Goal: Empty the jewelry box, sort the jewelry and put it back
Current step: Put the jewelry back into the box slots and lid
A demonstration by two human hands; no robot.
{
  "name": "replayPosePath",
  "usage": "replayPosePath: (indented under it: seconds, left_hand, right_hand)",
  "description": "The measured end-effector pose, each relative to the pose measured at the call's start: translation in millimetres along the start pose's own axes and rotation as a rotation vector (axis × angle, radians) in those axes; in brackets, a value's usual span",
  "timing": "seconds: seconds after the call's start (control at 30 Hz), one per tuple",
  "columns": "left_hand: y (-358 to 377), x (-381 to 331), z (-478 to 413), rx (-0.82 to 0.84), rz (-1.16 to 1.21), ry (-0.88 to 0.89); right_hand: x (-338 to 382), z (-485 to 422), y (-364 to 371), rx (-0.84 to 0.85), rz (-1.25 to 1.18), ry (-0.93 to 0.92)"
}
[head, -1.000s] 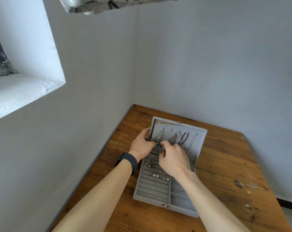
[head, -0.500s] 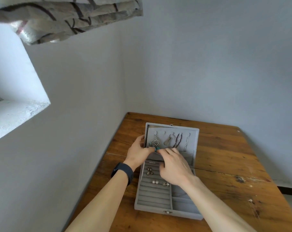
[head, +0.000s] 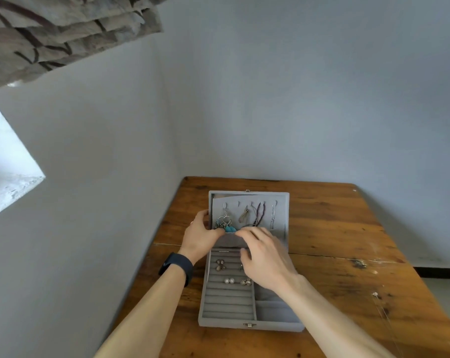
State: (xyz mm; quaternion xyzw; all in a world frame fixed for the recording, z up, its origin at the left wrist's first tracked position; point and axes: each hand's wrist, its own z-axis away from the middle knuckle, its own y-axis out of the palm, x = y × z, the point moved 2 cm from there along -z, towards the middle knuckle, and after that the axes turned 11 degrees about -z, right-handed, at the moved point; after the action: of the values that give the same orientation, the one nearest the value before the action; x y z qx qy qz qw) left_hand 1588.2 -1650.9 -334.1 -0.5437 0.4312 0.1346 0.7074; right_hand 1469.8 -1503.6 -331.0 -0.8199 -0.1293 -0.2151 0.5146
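A grey jewelry box (head: 249, 325) stands open on the wooden table (head: 335, 228), its lid (head: 280, 200) upright. On the lid's hooks hang a silver necklace with turquoise stones (head: 229, 228), a beige pendant (head: 243, 215), a dark beaded necklace (head: 260, 213) and a thin silver chain (head: 273, 215). My left hand (head: 199, 237) grips the lid's left edge, thumb in front beside the turquoise stones. My right hand (head: 266, 257) hovers over the box, its fingertips resting on the lid pocket's rim next to the stones. Pearl studs (head: 229, 280) and other earrings (head: 220, 264) sit in the ring rolls.
The table stands in a corner, with walls close on the left and behind. A thin chain (head: 375, 294) lies on the table's right part. A patterned curtain (head: 64, 29) hangs top left above a white window sill (head: 9, 192).
The view has swung so the box now faces me squarely. Both hands stay at the turquoise necklace on the lid; my right hand's fingers have spread along the pocket rim.
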Motion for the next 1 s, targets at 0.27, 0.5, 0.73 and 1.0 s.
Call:
replayPosePath:
  seconds: [0.27,0.5,0.73,1.0]
  left_hand:
    - [-10,1,-5,-0.02,0.114,0.014]
    - [-16,12,-3,-0.083,0.103,0.042]
    - [-18,15,12,-0.15,0.222,0.018]
    - [-11,19,35,-0.103,0.477,0.002]
  right_hand:
    - [-52,22,-22,-0.353,-0.354,0.644]
    - [-80,37,-16,-0.064,-0.529,0.721]
    - [-74,48,-17,-0.109,-0.486,0.6]
    - [-70,54,-18,-0.048,-0.452,0.6]
